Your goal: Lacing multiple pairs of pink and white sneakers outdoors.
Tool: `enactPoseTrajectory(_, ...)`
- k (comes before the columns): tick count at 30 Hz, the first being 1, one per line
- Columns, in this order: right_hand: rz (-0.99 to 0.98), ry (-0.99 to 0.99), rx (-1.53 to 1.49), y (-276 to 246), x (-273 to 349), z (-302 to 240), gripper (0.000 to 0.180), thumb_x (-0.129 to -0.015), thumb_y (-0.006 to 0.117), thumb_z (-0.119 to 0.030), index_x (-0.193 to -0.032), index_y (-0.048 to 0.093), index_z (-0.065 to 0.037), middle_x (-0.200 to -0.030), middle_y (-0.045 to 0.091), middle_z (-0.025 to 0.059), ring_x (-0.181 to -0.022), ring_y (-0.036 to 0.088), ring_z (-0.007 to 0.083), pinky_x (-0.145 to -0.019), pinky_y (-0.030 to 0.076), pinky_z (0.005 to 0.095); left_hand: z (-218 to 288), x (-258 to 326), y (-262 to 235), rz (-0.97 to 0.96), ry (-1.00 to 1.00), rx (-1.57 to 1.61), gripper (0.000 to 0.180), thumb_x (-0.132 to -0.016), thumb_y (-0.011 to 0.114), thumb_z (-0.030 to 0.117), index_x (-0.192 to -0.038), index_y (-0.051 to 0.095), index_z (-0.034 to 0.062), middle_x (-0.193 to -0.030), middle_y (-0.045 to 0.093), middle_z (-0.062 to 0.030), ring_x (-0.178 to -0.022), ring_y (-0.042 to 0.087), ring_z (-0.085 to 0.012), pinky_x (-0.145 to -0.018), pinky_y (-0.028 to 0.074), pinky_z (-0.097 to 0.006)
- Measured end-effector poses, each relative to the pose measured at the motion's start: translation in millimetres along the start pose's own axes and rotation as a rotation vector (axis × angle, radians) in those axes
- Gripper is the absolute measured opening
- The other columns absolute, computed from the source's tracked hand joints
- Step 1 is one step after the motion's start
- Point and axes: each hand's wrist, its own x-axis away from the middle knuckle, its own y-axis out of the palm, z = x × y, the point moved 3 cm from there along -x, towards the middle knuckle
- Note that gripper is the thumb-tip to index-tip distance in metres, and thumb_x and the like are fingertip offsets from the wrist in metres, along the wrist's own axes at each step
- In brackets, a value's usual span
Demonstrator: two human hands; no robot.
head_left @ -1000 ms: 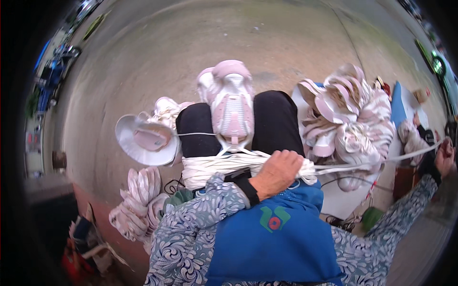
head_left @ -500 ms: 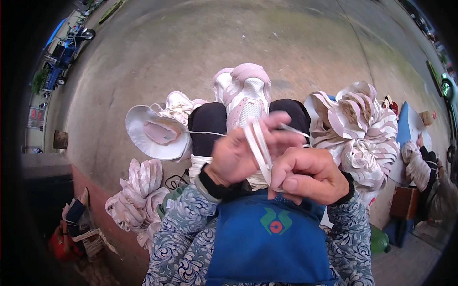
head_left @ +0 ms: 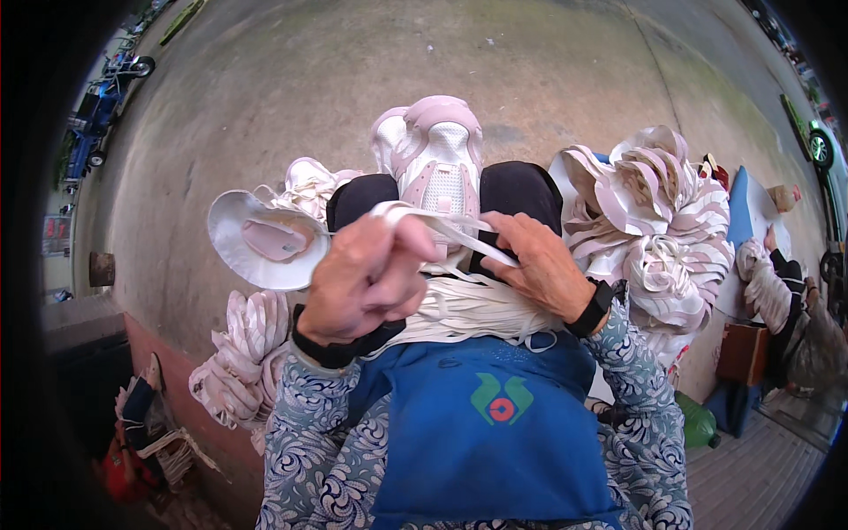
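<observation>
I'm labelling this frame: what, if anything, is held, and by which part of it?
A white lace, by one stretch in the left grip and another in the right grip; its ends can't be told.

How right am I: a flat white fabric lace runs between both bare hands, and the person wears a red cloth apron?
One slip: the cloth apron is blue, not red, as the head view shows. The flat white fabric lace does run between the bare left hand and the bare right hand.
</observation>
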Motion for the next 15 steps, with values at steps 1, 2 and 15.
enactPoseTrajectory(1,0.022,-0.024,0.106,-1,-1,2,0.030,-0.079,0.070,-0.013,-0.106,0.061,-0.006,-0.097,0.061,0.0160,-0.085,0.059,0.0338,-0.073,0.047,0.0414,7,5,-2,0.013,0.027,-0.010,0.046,-0.105,0.033,0.039,-0.106,0.056,-0.0016,-0.048,0.028,0.0066,-0.038,0.021,-0.0043,-0.041,0.029,-0.024)
enactPoseTrajectory(2,0.030,-0.042,0.022,-2,-1,5,0.024,-0.080,0.068,-0.012,-0.102,0.061,-0.006,-0.092,0.061,0.0154,-0.081,0.059,0.0334,-0.071,0.047,0.0412,13,10,-4,0.017,0.063,-0.005,0.047,-0.105,0.033,0.040,-0.104,0.056,-0.0012,-0.047,0.028,0.0068,-0.037,0.020,-0.0044,-0.040,0.029,-0.024)
enactPoseTrajectory(15,0.458,0.340,0.172,-148,75,100,0.025,-0.096,0.052,-0.021,-0.089,0.061,0.001,-0.075,0.060,0.0204,-0.068,0.059,0.0323,-0.063,0.044,0.0406,-2,33,-49,0.403,-0.092,-0.189,0.035,-0.103,0.043,0.029,-0.087,0.058,0.0018,-0.050,0.032,0.0062,-0.042,0.026,-0.0042,-0.043,0.028,-0.022)
